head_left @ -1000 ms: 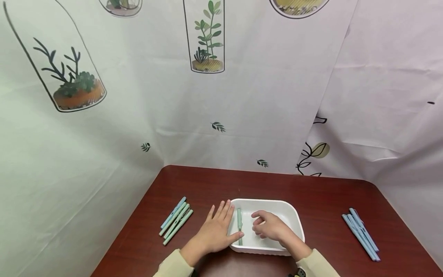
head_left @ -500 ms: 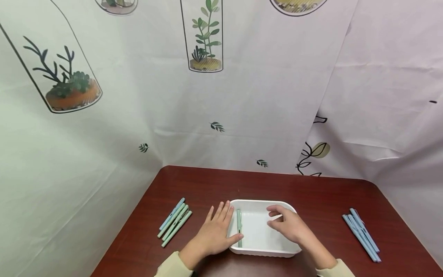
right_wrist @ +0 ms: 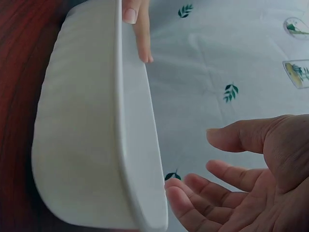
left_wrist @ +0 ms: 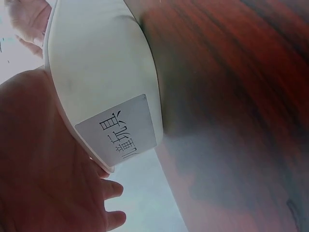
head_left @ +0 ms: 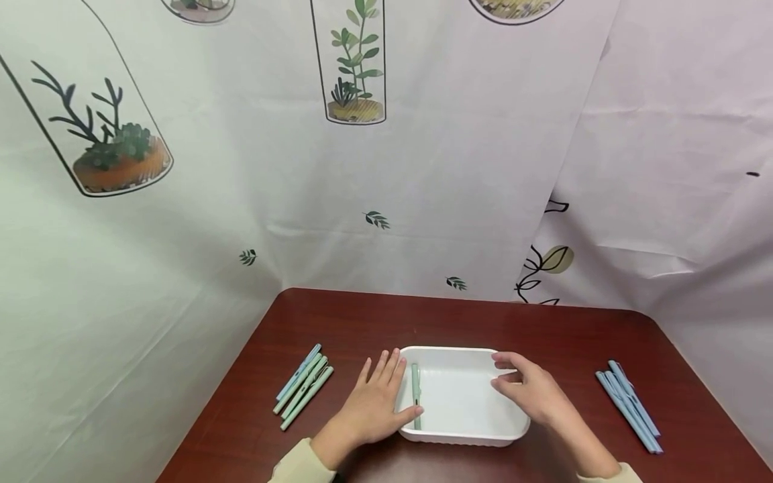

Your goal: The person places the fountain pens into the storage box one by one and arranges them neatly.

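My left hand (head_left: 376, 404) lies with fingers spread on the left rim of a white plastic tray (head_left: 465, 441). Inside the tray, along its left wall, is a pale green pen (head_left: 416, 379), partly covered by the left thumb. My right hand (head_left: 534, 391) hovers over the tray's right rim with loosely bent fingers and nothing between them. In the right wrist view, a gap shows between the right thumb and fingers (right_wrist: 219, 200). The left wrist view shows the tray's outer wall with a printed label (left_wrist: 118, 129) beside my left palm.
Several green pens (head_left: 306, 396) and a light blue pen (head_left: 298, 372) lie side by side on the dark red table (head_left: 356, 318) at left. A group of blue pens (head_left: 629, 406) lies at right. White patterned cloth (head_left: 423, 201) hangs behind the table.
My right hand has moved rightward from over the tray's middle to its right rim, its fingers empty. The left hand and the green pen in the tray have stayed in place.
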`<state>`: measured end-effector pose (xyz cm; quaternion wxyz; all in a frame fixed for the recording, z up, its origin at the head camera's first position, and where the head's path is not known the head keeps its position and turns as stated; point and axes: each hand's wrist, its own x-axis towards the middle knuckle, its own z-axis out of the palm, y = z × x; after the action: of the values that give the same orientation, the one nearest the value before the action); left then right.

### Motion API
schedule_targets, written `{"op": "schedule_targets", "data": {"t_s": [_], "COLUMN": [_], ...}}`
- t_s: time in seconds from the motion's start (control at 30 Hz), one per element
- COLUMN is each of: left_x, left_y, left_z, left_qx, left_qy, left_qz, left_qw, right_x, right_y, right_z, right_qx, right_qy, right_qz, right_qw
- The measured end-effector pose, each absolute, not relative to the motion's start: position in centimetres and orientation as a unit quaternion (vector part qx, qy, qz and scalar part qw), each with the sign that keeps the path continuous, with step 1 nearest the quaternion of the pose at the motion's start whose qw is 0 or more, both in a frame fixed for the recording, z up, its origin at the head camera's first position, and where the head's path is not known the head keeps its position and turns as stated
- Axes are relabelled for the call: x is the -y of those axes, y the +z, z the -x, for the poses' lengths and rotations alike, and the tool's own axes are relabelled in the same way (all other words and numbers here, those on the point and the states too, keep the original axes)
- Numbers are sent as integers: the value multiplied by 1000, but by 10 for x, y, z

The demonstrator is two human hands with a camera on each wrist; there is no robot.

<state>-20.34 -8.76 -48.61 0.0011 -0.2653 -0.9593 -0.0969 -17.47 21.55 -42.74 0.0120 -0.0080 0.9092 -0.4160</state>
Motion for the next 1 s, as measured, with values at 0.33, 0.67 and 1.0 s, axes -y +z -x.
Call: {"op": "schedule_targets", "data": {"t_s": [0.33,0.67,1.0], "left_x": [89,89,88], "left_y": [-491,-491,-488], "left_z": [205,204,203], "left_qx": [960,961,958], "left_qy": [-95,-84,-91], "left_qz": [265,265,272], "left_qw": [11,13,26], "right_x": [-239,-264,-288], "right_y": [-428,-434,-439], "right_z": [167,161,163], "right_qx": [-913,-924,-916], "right_qy": [-409,-382,-401], "right_qz": [2,-15,-18], "right_qw": [11,5,13]}}
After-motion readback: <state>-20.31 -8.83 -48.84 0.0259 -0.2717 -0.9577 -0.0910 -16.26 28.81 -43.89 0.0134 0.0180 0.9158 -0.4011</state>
